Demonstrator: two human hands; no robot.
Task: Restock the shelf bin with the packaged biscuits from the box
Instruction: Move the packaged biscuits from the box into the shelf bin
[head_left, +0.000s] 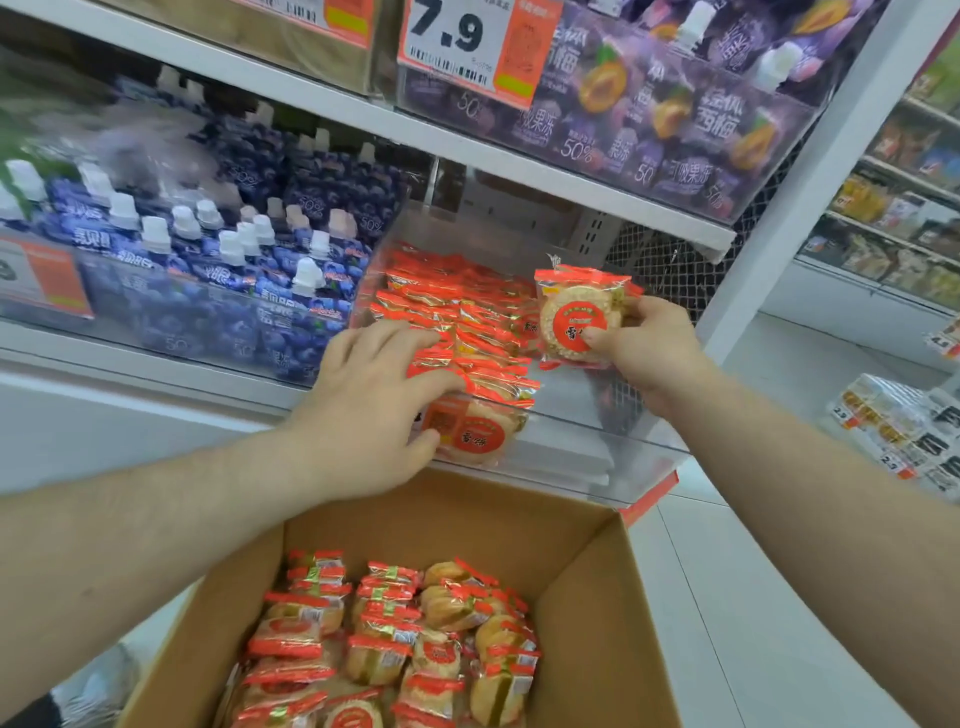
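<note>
2 hands in view, 1 cardboard box (587, 582) at bottom w/ open top, 1 clear shelf bin (613, 441) on mid shelf. Biscuit packs: too many to count exactly, approx 20+ orange-and-clear packs in the box (395, 649), stacked mostly on edge in rows; another dozen or more in the bin stack (457, 312), filling its left side, right side of bin bare. 1 single pack (576, 317) held apart from the rest. Left hand (374, 410) reaches fwd from lower left, palm down, fingers spread and fairly straight, resting flat on top of front packs in bin, thumb against the front-most pack (475, 428); nothing pinched. Right hand (649, 348) comes in from lower right, raised over bin's right side, thumb on pack's round red label, fingers curled behind, pack upright, label facing camera. Blue pouch drinks (208, 249) in next bin to left; purple pouches (670, 104) on shelf above, price tag (467, 36) reads 7.9.
</note>
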